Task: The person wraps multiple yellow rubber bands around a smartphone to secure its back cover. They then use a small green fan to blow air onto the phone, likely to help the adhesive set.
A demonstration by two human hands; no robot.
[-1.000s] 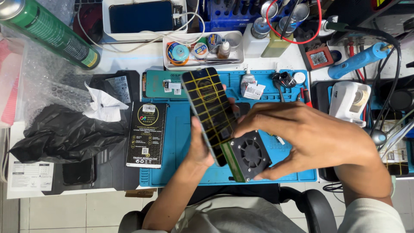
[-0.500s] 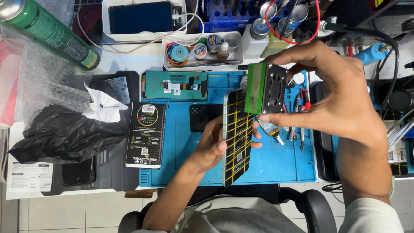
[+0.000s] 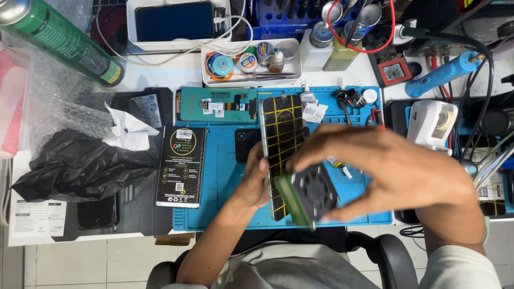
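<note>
My left hand (image 3: 251, 182) grips the left edge of a dark phone screen panel (image 3: 281, 136) marked with a yellow grid, held flat over the blue work mat (image 3: 225, 176). My right hand (image 3: 396, 171) holds a small black square fan unit with a green side (image 3: 309, 195), pressed against the panel's lower end. The panel's bottom part is hidden behind the fan. A dark phone body (image 3: 247, 143) lies on the mat under the panel, partly covered.
A black flat box (image 3: 181, 166) and a teal screen part (image 3: 217, 104) lie on the mat. Black plastic bag (image 3: 75, 166), bubble wrap, green spray can (image 3: 59, 40) at left. White tray of small jars (image 3: 251, 64), blue tool (image 3: 441, 75) and white device (image 3: 432, 123) at right.
The fan unit came down from beside the panel's upper edge to its lower end. The panel turned from edge-on and lower on the mat to face up.
</note>
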